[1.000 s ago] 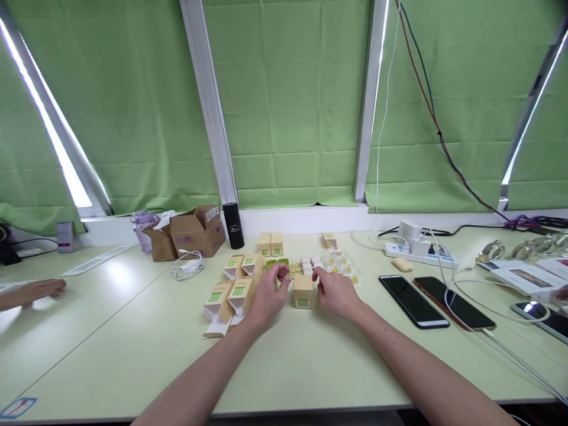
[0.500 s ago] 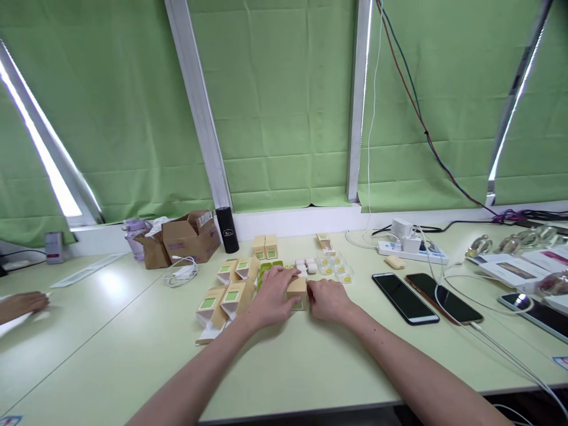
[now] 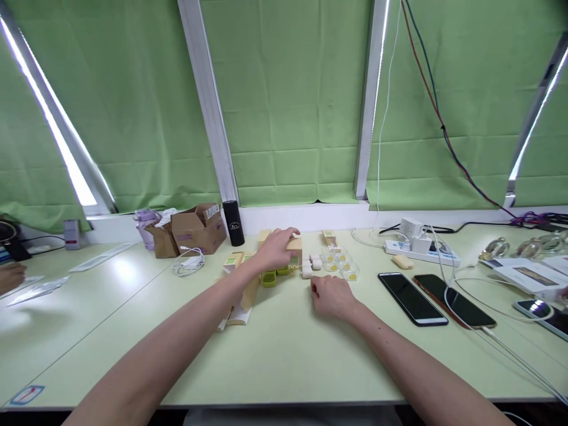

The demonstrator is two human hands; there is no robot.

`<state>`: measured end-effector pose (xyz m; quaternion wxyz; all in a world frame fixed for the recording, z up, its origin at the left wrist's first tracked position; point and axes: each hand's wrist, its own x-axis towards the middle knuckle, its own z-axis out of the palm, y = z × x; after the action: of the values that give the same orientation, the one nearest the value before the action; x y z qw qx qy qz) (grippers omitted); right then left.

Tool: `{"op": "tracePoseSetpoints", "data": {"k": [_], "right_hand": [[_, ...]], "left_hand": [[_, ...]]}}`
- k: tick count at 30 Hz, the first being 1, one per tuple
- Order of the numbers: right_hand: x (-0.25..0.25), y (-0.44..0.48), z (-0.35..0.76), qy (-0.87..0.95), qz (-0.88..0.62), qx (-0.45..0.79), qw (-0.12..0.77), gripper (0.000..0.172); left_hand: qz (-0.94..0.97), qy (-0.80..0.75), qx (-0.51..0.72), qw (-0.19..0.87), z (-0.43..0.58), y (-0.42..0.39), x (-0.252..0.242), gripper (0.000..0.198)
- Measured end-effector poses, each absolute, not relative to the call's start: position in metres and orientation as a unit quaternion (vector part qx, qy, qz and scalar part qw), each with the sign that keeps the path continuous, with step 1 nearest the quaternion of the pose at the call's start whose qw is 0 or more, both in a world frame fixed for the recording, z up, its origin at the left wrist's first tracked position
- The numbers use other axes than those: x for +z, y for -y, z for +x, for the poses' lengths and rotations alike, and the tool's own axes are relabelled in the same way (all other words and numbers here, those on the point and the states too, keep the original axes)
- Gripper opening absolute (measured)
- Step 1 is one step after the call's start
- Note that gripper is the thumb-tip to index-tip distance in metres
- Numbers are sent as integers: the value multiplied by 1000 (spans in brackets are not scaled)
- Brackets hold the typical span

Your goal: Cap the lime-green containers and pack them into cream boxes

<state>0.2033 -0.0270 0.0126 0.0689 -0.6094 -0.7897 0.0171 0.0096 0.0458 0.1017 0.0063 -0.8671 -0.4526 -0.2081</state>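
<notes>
My left hand point(image 3: 276, 249) grips a small tan cardboard box point(image 3: 296, 245) with a green label, held above the table towards the back. Its fingers and wrist hide part of the boxes behind. My right hand point(image 3: 333, 296) rests on the table, fingers curled in, with nothing visible in it. Beyond it are several small white caps point(image 3: 307, 271) and clear egg-shaped cases point(image 3: 341, 260) with yellow inside. Green plastic pieces point(image 3: 268, 278) lie under my left hand. Open tan boxes point(image 3: 249, 294) with white flaps stand left of them, partly covered by my forearm.
A brown carton point(image 3: 195, 232) and a black cylinder point(image 3: 233, 223) stand at the back. Two phones, a black one point(image 3: 412, 299) and a brown-edged one point(image 3: 457, 300), lie right, near a power strip point(image 3: 423, 255) and cables. Another person's hand point(image 3: 11, 277) shows far left.
My left hand has lifted the small box and carried it away from me, towards the back. My right hand has come off the box and stays on the table.
</notes>
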Motion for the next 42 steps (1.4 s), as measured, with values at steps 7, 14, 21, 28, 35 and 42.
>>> {"op": "tracePoseSetpoints", "data": {"k": [7, 14, 21, 28, 35, 42], "right_hand": [[14, 28, 203, 789, -610, 16, 66, 21], [13, 28, 203, 794, -604, 19, 64, 23], [12, 27, 204, 797, -600, 24, 64, 23], [11, 27, 204, 800, -597, 19, 62, 24], [16, 30, 201, 801, -595, 20, 55, 27], [16, 30, 200, 803, -593, 28, 47, 27]], "left_hand": [[-839, 517, -143, 91, 26, -109, 103, 52], [-820, 553, -109, 99, 38, -144, 80, 46], [-819, 560, -72, 107, 40, -157, 59, 48], [-812, 568, -54, 120, 40, -158, 49, 57], [-814, 565, -73, 113, 58, -128, 39, 56], [-801, 591, -68, 65, 67, -114, 28, 60]]}}
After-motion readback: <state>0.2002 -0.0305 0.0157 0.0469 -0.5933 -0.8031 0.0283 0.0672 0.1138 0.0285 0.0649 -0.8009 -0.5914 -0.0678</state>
